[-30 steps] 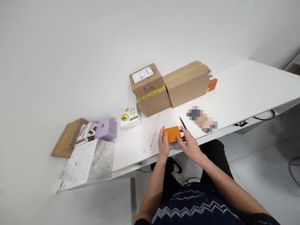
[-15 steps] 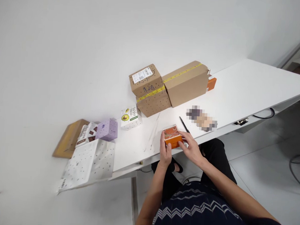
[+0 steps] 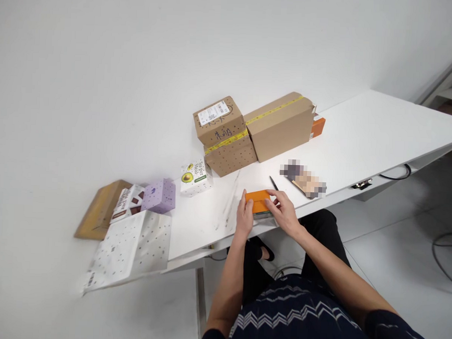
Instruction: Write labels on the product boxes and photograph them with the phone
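Between my two hands is a small orange box (image 3: pixel 257 197), tipped so that a plain orange side faces up and a paler, patterned side shows below. My left hand (image 3: pixel 244 216) grips its left end, thumb toward the front. My right hand (image 3: pixel 285 213) holds the right end, with fingers bent over the top corner and side. Just beyond the right hand a black pen (image 3: pixel 273 182) lies on the white table (image 3: pixel 197 215), partly covered by the fingers. To the right of the pen rests a flat, pixelated item (image 3: pixel 304 179), its kind not recognisable.
Two stacked cardboard boxes (image 3: pixel 230 152) and a long carton (image 3: pixel 282 129) stand by the wall, an orange box (image 3: pixel 317 127) behind. Leftward are a white avocado-print box (image 3: pixel 196 178), a purple box (image 3: pixel 159 195), a chocolate-print box (image 3: pixel 128 203), a white dotted bag (image 3: pixel 123 245) and a brown package (image 3: pixel 99 211).
The orange box has been turned in my hands: its picture face was up before, and now a plain orange side is. Both hands still hold it.
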`<state>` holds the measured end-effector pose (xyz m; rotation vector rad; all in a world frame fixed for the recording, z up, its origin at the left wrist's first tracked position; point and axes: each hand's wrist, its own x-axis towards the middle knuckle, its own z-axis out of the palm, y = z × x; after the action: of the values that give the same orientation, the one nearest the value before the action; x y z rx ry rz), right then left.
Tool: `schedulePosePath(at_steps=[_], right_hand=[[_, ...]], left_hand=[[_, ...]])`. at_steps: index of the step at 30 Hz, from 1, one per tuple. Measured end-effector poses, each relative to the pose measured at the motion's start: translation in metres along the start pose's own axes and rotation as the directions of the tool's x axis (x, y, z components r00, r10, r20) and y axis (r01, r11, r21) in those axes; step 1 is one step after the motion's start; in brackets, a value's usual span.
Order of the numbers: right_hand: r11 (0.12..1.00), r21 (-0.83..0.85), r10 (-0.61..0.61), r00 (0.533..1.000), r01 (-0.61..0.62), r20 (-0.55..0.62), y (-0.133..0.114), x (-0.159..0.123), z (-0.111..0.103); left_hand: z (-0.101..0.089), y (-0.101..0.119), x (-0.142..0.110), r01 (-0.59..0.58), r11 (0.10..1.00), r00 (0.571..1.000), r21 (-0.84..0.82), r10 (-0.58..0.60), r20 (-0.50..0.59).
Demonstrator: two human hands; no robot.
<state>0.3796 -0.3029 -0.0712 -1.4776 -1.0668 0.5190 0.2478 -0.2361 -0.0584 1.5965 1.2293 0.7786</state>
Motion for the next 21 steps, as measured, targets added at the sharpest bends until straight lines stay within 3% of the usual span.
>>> schedulePosePath(at_steps=[3,5,9,11,14,16,18,21], right_hand=[[0.997,-0.082,0.004,1.0,-0.004,-0.001,0.006,0.01,-0.008],[0.968,-0.245,0.046,0.999,-0.048,-0.014,0.011,0.017,-0.015],[0.742,-0.662,0.216,0.973,-0.11,0.08,0.016,0.037,-0.018],[0.634,-0.769,0.296,0.945,-0.085,0.139,0.016,0.045,-0.014],[0.569,-0.821,0.344,0.921,-0.051,0.182,0.017,0.051,-0.008],[0.605,-0.794,0.342,0.919,-0.056,0.196,0.021,0.051,-0.009],[0.731,-0.674,0.307,0.932,-0.103,0.191,0.027,0.049,-0.017],[0.949,-0.222,0.254,0.961,-0.226,0.106,0.031,0.047,-0.036]], left_hand=[[0.005,-0.006,0.003,0.013,0.999,0.999,-0.042,-0.014,-0.029],[0.011,-0.008,0.0,-0.013,0.999,0.997,-0.041,0.009,-0.083],[0.022,-0.005,-0.005,-0.054,0.996,0.983,-0.067,0.041,-0.18],[0.026,-0.003,-0.006,-0.069,0.992,0.978,-0.101,0.048,-0.203],[0.029,-0.002,-0.006,-0.082,0.985,0.973,-0.151,0.047,-0.225],[0.031,-0.004,-0.006,-0.097,0.981,0.967,-0.168,0.052,-0.251],[0.032,-0.005,-0.006,-0.119,0.979,0.958,-0.166,0.069,-0.279],[0.036,-0.005,-0.003,-0.14,0.979,0.948,-0.145,0.09,-0.307]])
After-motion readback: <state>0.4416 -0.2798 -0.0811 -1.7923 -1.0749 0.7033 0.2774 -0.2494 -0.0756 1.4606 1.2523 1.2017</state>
